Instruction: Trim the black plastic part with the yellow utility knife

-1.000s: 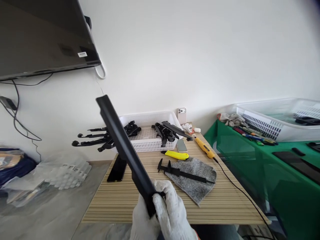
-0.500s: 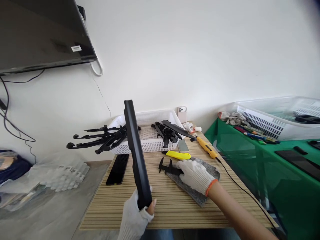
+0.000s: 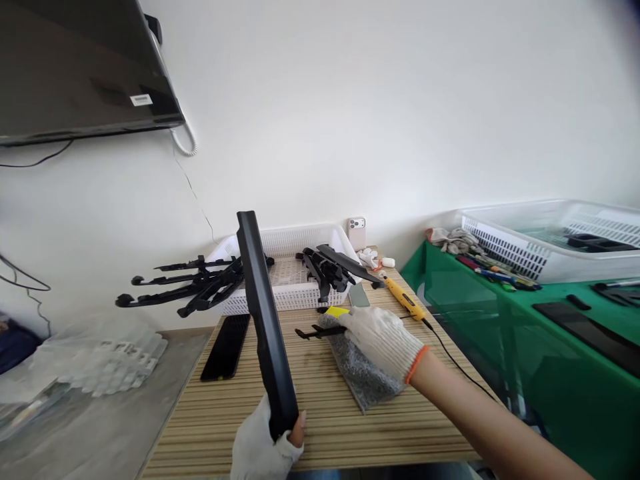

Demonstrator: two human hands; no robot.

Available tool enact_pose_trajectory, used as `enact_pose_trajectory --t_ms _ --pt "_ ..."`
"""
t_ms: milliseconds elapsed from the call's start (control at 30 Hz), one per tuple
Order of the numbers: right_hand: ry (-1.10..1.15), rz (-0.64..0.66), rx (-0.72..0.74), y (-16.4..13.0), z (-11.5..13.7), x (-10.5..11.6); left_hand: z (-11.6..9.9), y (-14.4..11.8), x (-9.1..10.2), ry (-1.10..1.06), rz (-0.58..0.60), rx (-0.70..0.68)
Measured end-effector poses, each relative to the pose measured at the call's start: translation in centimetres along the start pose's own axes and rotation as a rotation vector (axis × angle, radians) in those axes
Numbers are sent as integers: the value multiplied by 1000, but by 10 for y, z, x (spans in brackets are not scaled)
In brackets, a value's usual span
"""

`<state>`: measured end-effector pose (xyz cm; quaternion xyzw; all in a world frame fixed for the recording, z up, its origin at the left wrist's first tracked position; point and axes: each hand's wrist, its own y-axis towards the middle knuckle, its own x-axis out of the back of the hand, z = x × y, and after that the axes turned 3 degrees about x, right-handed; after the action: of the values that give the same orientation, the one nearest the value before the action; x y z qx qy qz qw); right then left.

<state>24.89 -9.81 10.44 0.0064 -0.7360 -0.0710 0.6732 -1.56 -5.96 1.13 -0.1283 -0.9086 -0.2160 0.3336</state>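
Head view: left hand [image 3: 263, 443] grips black bar [image 3: 263, 320], right hand [image 3: 383, 337] holds caliper [image 3: 315, 331].

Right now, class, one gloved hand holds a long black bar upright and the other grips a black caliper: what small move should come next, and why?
Probably bring the caliper across to the black bar. The right hand has it lifted off the grey felt pad, while the left hand holds the bar upright and apart.

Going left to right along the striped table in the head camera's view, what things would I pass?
Dark phone lying flat → long black bar held upright in the left hand → black caliper under the right hand → yellow corded tool.
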Motion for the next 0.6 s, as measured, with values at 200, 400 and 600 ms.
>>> enact_pose_trajectory --t_ms 200,400,600 --pt "117 139 38 -6 -13 14 -4 2 -1 23 -61 -41" --pt "69 314 74 -9 -10 73 -5 3 1 63 -100 -127" --pt "-40 129 251 -5 26 96 3 -4 1 141 -137 -171"
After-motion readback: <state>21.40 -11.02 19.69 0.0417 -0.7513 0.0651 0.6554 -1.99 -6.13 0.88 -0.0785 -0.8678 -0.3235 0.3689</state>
